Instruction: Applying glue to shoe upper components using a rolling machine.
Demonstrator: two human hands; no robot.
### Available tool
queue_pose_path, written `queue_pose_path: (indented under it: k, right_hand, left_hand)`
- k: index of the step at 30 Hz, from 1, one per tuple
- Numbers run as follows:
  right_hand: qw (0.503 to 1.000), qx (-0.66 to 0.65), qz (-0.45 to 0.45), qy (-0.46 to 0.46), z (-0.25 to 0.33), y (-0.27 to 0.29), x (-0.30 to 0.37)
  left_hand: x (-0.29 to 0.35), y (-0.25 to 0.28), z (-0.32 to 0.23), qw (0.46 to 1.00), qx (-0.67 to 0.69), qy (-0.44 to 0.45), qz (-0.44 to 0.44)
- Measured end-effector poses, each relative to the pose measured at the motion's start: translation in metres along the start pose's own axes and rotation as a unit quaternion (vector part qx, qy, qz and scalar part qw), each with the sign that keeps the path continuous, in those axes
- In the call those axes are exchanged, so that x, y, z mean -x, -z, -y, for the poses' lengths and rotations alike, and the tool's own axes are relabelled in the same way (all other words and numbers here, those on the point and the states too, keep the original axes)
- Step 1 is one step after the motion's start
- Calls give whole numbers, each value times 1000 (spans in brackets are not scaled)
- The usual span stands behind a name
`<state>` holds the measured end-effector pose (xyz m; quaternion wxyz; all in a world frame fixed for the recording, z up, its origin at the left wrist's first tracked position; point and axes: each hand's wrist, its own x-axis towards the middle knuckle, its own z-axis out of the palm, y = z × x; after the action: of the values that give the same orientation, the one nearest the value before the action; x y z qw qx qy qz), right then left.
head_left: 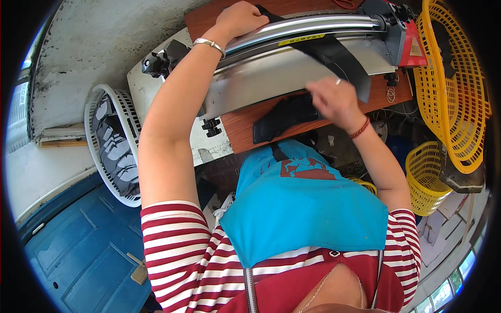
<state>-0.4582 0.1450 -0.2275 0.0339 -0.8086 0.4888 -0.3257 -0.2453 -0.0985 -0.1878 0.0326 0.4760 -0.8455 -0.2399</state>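
A machine with a long silver roller bar (pixel 313 23) and a flat metal plate (pixel 250 86) stands before me. My left hand (pixel 241 20) reaches over the bar's left part, its bent fingers closed at the edge of a dark flat piece (pixel 269 14) behind it. Fingertips there are partly hidden. A long black strip of sheet material (pixel 334 58) comes out under the bar and slopes across the plate to the right. Beside its lower end, my right hand (pixel 336 101) has its fingers curled together, slightly blurred. Close below lie black flat pieces (pixel 284 119) on the brown wooden tabletop (pixel 237 130).
A white basket (pixel 133 117) with grey and black cut pieces stands at the left. Tall yellow baskets (pixel 459 104) hang or lean at the right, and another yellow basket (pixel 428 177) sits lower. The machine's red end housing (pixel 412 47) is at the right.
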Motion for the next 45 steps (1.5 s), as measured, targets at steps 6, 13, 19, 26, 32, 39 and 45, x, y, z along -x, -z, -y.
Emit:
queue_pose_path:
  k: [6,13,19,26,32,39,45]
  right_hand:
    - [983,20,182,1,-9,-68,89]
    - [978,8,207,11,-26,-75,106]
    - [997,-56,60,-4,12,20,61]
    - [980,197,5,-6,0,52,-10]
    - [996,61,-1,63,-15,0,-7]
    - [979,-12,192,67,6,-84,90]
    - [981,-18,191,39,-12,-104,114]
  left_hand:
    - [-8,28,-19,965,240,89,-54]
    - [-6,68,-20,867,454,123,-166]
    - [22,84,-23,892,355,9,-281]
    - [2,0,38,983,-57,-164,-63]
    - [4,5,-25,996,-72,23,53]
    - [-15,22,-11,959,255,74,-98]
    - [-24,54,-14,913,361,104,-157]
